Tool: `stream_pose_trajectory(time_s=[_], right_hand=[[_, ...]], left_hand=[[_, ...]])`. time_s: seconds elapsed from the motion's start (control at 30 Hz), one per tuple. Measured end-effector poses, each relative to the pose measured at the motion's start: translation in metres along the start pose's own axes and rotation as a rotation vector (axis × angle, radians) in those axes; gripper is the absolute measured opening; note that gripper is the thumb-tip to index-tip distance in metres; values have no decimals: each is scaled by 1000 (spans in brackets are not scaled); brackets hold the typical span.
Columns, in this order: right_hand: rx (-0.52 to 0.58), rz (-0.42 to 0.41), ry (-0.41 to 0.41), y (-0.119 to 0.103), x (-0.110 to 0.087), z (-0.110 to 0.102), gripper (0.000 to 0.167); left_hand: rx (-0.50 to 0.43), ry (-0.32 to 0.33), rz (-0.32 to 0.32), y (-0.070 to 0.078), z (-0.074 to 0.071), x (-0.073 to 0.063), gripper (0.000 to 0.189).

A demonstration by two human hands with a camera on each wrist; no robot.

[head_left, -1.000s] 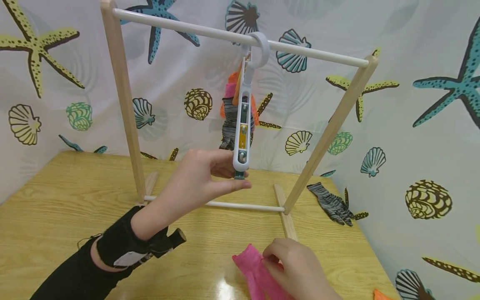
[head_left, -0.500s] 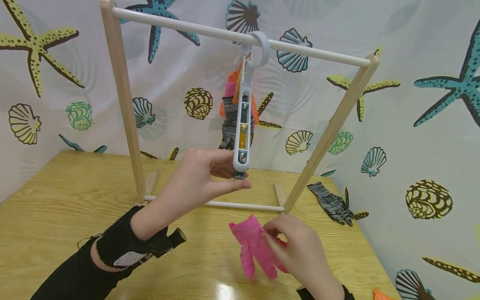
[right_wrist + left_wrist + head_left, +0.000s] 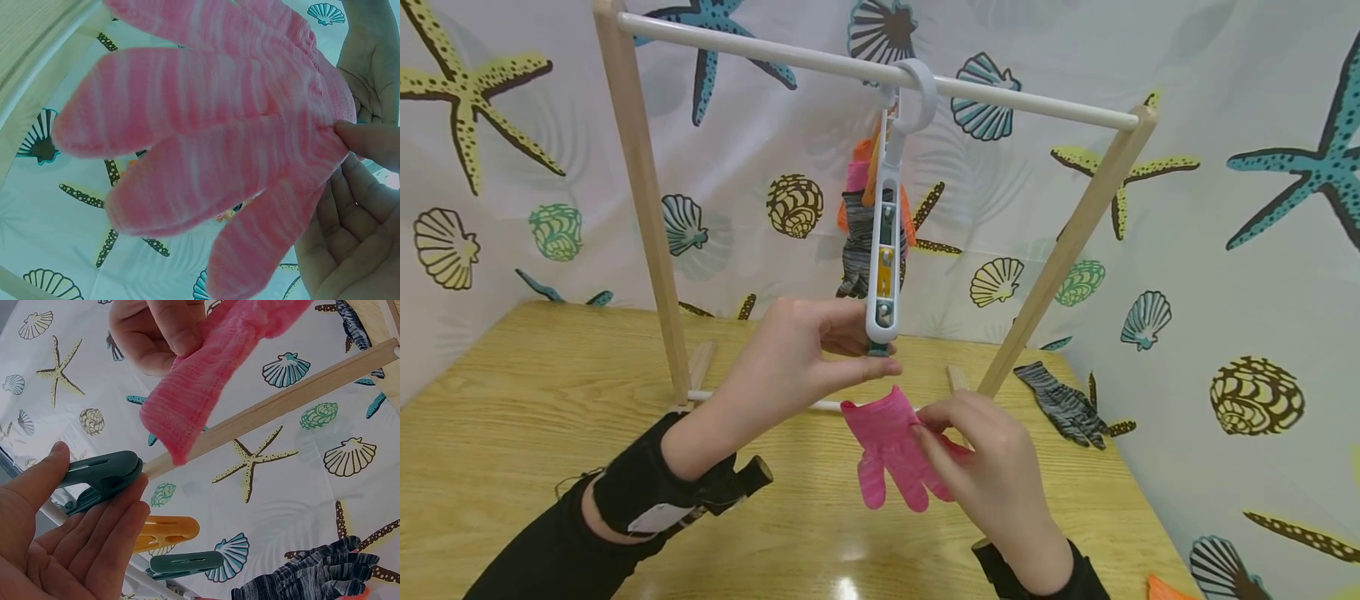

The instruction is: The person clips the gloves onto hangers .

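A white clip hanger (image 3: pixel 882 333) hangs by its hook from the rack's top rod (image 3: pixel 775 55). At its near end my left hand (image 3: pixel 805 350) pinches a dark green clip (image 3: pixel 106 475) between thumb and fingers. Below and to the right, my right hand (image 3: pixel 985 458) pinches a pink knitted glove (image 3: pixel 891 442) near one side of its cuff. The glove is off the table, cuff up, fingers hanging down; the cuff is just under my left thumb, apart from the clip. A yellow clip (image 3: pixel 165 531) and another green clip (image 3: pixel 184 564) sit further along the hanger.
Black-and-grey (image 3: pixel 855 250) and orange gloves (image 3: pixel 862 150) hang behind the hanger. Wooden posts (image 3: pixel 643 192) flank it. A black-and-grey glove (image 3: pixel 1063 404) lies at the table's right side; an orange piece (image 3: pixel 1165 588) shows at the lower right edge.
My right hand has lifted the pink glove up from the table toward the hanger's near end. The left hand has stayed at the green clip.
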State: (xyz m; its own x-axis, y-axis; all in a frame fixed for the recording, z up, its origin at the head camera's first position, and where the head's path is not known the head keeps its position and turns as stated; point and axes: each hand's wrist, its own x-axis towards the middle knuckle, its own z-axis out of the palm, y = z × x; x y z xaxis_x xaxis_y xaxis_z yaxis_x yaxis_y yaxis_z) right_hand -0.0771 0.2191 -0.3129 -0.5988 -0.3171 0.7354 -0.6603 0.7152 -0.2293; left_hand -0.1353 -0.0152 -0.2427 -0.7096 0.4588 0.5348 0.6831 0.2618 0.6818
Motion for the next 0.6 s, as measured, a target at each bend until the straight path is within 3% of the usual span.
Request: stream_pose_trajectory(time_s=[0.33, 0.6], right_hand=[[10, -2, 53, -3, 8, -2, 26], [22, 11, 98, -3, 9, -2, 25]], left_hand=[[-3, 8, 19, 0, 0, 0, 21], [34, 54, 43, 1, 0, -3, 19]])
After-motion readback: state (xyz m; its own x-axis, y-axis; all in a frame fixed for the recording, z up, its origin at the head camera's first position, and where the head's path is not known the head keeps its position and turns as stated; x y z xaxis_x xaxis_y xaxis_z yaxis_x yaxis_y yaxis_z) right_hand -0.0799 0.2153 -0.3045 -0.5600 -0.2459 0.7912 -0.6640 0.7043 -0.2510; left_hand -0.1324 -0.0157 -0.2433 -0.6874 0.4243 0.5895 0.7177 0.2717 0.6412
